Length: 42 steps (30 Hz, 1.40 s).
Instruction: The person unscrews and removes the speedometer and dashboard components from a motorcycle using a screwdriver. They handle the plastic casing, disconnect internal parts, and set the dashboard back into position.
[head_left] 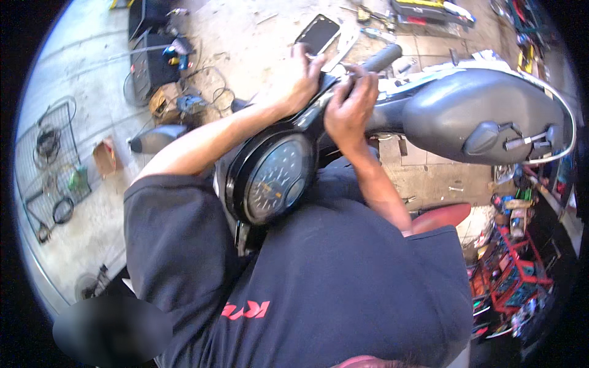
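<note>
A scooter's dark round speedometer (279, 178) sits close in front of my chest, in a glossy black housing. Beyond it, both hands are at the black plastic and small parts by the handlebar. My left hand (297, 86) has its fingers bent over the part's far edge; what lies under the fingertips is hidden. Close beside it, my right hand (351, 110) is curled, with thumb and fingers drawn together around something too small and covered to name. A black rubber handlebar grip (381, 58) sticks out just past my right fingers.
To the right is the long black scooter seat (454, 116), with a mirror (481, 138) lying on it. A black rectangular tray-like thing (320, 34) lies on the floor ahead. Black boxes (153, 67) and a wire rack (52, 159) stand left; a red tool rack (515, 276) stands right.
</note>
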{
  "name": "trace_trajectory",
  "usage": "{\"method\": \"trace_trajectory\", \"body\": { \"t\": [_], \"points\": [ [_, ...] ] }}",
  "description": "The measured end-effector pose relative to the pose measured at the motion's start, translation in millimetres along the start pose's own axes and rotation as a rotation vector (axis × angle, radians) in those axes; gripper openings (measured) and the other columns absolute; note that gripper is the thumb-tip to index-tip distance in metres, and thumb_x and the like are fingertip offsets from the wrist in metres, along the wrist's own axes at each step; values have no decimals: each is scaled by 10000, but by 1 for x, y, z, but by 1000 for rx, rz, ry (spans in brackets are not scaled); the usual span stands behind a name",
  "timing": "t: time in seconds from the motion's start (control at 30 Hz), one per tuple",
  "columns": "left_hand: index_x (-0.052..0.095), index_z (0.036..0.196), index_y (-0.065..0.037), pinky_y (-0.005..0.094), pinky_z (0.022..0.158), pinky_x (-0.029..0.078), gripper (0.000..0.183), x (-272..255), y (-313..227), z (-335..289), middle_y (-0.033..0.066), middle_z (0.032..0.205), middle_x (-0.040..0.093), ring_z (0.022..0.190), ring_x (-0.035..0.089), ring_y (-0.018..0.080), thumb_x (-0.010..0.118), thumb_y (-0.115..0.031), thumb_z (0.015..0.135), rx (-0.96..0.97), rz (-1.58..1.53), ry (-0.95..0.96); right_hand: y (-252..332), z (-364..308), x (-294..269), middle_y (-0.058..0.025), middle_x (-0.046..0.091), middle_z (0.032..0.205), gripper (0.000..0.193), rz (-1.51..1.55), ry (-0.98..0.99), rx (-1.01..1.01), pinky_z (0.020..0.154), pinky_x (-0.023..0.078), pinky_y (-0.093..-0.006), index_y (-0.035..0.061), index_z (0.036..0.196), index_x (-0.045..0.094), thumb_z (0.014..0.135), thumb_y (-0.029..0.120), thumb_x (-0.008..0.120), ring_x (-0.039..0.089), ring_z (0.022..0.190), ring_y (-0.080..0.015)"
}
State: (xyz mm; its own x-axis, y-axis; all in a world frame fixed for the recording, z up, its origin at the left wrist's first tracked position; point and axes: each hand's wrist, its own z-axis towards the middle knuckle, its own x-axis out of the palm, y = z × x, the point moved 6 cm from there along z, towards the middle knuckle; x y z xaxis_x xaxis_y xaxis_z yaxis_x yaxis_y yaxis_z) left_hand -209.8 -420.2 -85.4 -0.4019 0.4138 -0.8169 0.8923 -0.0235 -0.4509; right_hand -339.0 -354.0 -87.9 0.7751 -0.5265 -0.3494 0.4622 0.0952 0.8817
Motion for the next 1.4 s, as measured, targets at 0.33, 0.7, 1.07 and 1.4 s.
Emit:
{"method": "trace_trajectory", "body": {
  "t": [0.33,0.7,1.07,1.4],
  "points": [
    [389,1352,19,408,1104,356,608,-74,119,-71,179,1283,518,1195,571,273,375,-489,1018,-80,-968,-195,56,31,1,-157,576,988,279,92,262,-167,882,440,-408,-21,1167,549,903,67,577,553,950,-294],
    [533,1281,-1,375,992,407,741,-23,223,-284,151,1240,570,1099,556,237,285,-635,986,-490,-769,-337,178,-112,217,-255,598,1234,588,244,1932,-641,1014,422,-424,94,1372,451,966,515,506,546,1200,-370],
    [533,1365,-73,377,958,417,865,12,241,-299,120,1260,592,1130,526,228,337,-769,891,-519,-1029,-416,192,-173,217,-244,475,1409,812,-457,2197,-870,1104,315,-435,144,1464,390,890,718,397,446,1313,-394],
    [478,1356,-21,365,911,431,860,34,238,-320,179,1243,569,1017,536,226,264,-736,929,-537,-968,-639,210,-195,202,-238,526,1357,723,-577,2204,-1100,1090,333,-419,128,1437,389,939,652,382,477,1295,-365]
  ]
}}
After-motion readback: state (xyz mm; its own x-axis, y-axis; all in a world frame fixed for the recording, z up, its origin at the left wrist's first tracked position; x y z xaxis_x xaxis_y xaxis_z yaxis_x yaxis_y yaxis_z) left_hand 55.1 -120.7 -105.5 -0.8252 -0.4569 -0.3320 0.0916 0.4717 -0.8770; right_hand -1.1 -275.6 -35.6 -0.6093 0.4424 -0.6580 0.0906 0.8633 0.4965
